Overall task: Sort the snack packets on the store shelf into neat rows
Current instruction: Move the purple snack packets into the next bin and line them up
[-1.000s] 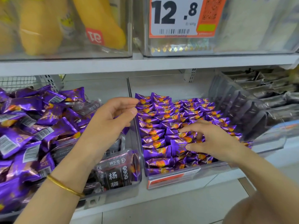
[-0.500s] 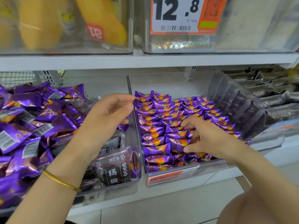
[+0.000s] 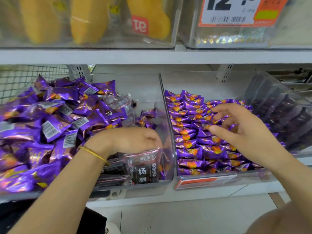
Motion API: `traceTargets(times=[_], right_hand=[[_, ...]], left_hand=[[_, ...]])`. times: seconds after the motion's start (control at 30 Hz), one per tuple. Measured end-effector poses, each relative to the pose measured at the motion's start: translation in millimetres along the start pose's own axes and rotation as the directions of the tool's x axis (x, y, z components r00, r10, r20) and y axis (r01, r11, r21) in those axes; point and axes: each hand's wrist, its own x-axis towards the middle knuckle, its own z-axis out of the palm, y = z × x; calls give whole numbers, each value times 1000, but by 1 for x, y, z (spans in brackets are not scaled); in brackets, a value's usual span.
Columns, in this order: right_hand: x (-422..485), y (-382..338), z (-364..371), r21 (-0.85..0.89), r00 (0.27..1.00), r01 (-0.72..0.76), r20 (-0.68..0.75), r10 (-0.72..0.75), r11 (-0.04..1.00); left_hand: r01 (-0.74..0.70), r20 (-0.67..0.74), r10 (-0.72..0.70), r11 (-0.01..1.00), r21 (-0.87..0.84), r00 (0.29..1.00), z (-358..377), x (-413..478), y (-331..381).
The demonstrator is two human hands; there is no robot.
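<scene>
Sorting purple packets across two clear bins on a shelf [image 3: 168,199].
The left bin [image 3: 152,186] is bare at its back right corner, and the right bin [image 3: 211,81] has bare room behind its rows [image 3: 190,144]; the bins' clear walls [image 3: 169,132] meet between the hands. The left hand [image 3: 133,141] reaches into the front right corner of the left bin, fingers bent down onto a dark packet [image 3: 143,168]; whether it grips anything cannot be told. The right hand [image 3: 244,134] hovers just over the rows, fingers loosely spread, holding nothing. Rowed packets lie with long axes left to right, overlapping front to back. The heap [image 3: 55,125] in the left bin points every way.
</scene>
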Motion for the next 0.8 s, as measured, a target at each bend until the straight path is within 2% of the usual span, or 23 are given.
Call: traceTargets(times=[0.13,0.23,0.33,0.4,0.47,0.57,0.67,0.73,0.8], right_hand=[[3,-5,8,3,999,22,33,-23,1000],[4,-10,14,18,999,39,15,-39,999],[5,-18,18,59,998,58,-25,-56,997],[6,-22,21,99,997,73,-45,-69,992],[6,-25,25,135,996,87,-44,-82,987],[8,-31,30,129,993,116,-35,-112,985],[11,-33,35,122,992,124,-22,-122,985],[13,-33,38,103,992,128,-10,-128,986],[14,-33,40,61,989,149,-4,-149,987]], left_hand=[[22,125,-20,1000,-13,992,5,2,2],[22,93,-11,993,-116,996,6,2,-7],[-63,-64,52,980,-187,997,1,-2,-11],[-124,-208,61,944,-305,976,-5,-9,-10],[-195,-379,13,873,-447,925,-14,-15,-9],[-250,-577,-64,859,-447,814,-28,-7,-7],[-60,-596,-118,961,-270,794,-36,22,-7],[77,-521,-151,984,-160,840,-37,43,-10],[164,-398,-199,979,-119,896,-36,56,-10]])
